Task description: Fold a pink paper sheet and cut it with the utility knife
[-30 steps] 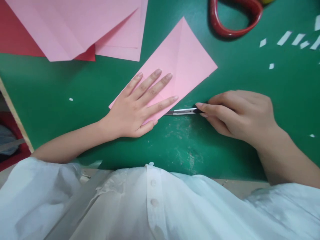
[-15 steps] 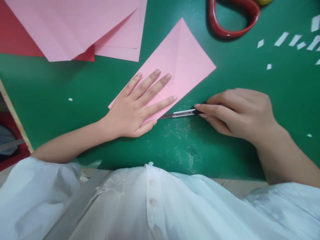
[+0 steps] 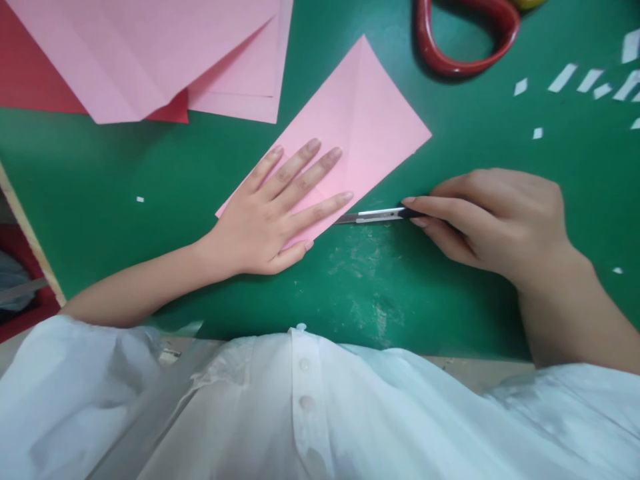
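Observation:
A folded sheet of pink paper (image 3: 380, 113) lies slantwise on the green table, with creases across its face. My left hand (image 3: 277, 203) rests flat on its lower left part, fingers spread, pressing it down. To the right, my right hand (image 3: 500, 220) is closed around the dark handle of a slim utility knife (image 3: 383, 215). The knife's blade points left and its tip is hidden under the paper's lower right edge, between the layers or beneath them; I cannot tell which.
Larger pink sheets (image 3: 235, 80) and a red sheet (image 3: 40, 73) lie at the upper left. Red-handled scissors (image 3: 465, 67) sit at the top, partly out of view. Several white paper scraps (image 3: 563, 78) are scattered at the right. The green table (image 3: 125, 153) ends near my shirt.
My right hand has moved the knife rightward and slightly up along the paper's lower right edge. My left hand and the pink paper have stayed in place.

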Demonstrator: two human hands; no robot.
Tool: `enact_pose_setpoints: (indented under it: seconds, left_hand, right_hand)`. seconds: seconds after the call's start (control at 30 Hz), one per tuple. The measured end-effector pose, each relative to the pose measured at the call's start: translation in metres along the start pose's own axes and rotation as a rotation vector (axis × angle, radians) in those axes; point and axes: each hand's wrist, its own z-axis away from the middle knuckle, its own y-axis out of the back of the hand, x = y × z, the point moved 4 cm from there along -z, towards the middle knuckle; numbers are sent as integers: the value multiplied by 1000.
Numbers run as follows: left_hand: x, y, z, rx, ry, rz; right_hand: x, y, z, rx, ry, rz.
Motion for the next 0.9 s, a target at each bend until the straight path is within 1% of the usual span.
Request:
enact_pose_setpoints:
  seconds: [0.2,0.5,0.63,0.73,0.8,0.9]
  left_hand:
    - [0,-1,0,8,-5,-4]
    - [0,-1,0,13,-2,-1]
    - [0,-1,0,9,1,-1]
    - [-1,-2,0,5,0,2]
    - [-1,-2,0,3,-1,-6]
    - [0,-2,0,5,-4,-20]
  right_hand:
    - [-2,0,-1,19,9,15]
    - [-23,-2,-11,39,8,67]
    - [-25,-4,-12,44,-4,68]
    - [-27,-4,-13,51,15,64]
    - [-29,-5,-13,35,21,59]
    - [-31,-7,-12,-22,-14,41]
